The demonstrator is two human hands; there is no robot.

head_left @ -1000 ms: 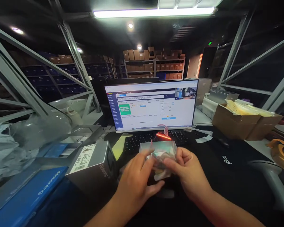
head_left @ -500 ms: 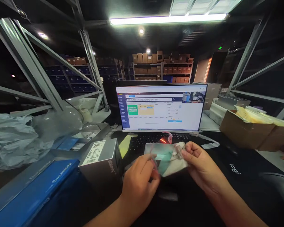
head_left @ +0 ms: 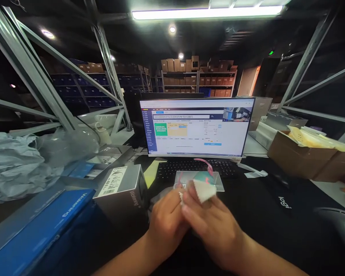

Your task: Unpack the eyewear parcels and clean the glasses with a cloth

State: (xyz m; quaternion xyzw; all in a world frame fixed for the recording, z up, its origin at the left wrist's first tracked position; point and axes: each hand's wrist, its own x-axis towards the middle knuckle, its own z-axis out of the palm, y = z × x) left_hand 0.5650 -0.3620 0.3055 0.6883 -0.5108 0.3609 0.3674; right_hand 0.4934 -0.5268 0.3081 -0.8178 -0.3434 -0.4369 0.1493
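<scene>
My left hand [head_left: 168, 214] is closed, fingers curled, on what looks like a pair of glasses. Two curved pink arms [head_left: 209, 168] point away from me, and a teal-tinted lens [head_left: 202, 177] with a red glint shows behind the cloth. Pressed against the left, my right hand [head_left: 215, 226] pinches a white cloth [head_left: 204, 191] with a zigzag edge, folded over the fingers. Both hands hide most of the frame. Just beyond them lies a shallow light-grey open tray [head_left: 220, 184]. Left of the hands stands a grey Wakening box [head_left: 119, 195] with a white label.
A keyboard [head_left: 169, 170] and a lit monitor [head_left: 186, 147] are behind the tray. Blue box [head_left: 71, 214] and grey plastic bags [head_left: 14, 168] lie left. At right are a mouse mat [head_left: 270, 218], a cardboard box [head_left: 299, 155] with yellow packets, and a white strip [head_left: 255, 173].
My right hand has come left and down with the cloth, from held apart to touching my left hand. The cloth is now folded over the fingers. The view has tilted slightly downward.
</scene>
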